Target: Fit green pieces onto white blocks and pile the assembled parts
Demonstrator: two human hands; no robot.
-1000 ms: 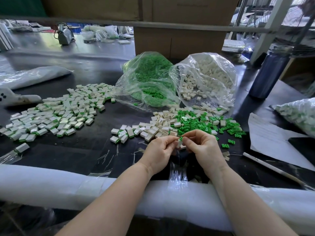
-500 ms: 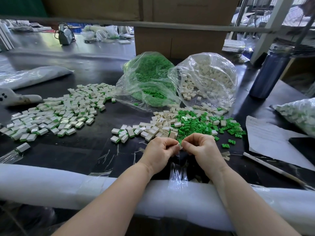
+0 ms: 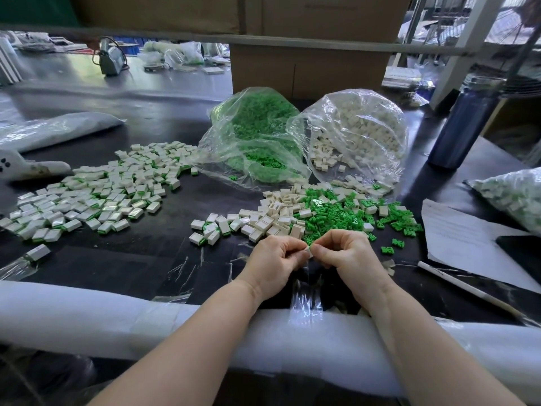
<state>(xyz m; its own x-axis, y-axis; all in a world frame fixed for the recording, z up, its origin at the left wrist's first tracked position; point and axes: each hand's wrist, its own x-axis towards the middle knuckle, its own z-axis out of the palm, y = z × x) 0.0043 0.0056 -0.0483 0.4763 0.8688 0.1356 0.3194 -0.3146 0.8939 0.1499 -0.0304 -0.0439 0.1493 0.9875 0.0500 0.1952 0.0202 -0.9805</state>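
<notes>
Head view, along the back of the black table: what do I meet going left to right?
Spread pile of assembled white-and-green parts → clear plastic bag of green pieces → clear plastic bag of white blocks → dark blue metal bottle → clear bag of finished parts at the right edge.

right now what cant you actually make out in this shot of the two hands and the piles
- Head view: only a corner of the white block shows between the left hand and right hand; fingers hide whether a green piece is seated.
- Blue bottle: its top is blurred against the clutter behind it.
- Bag of assembled parts: cut off by the right edge.
</notes>
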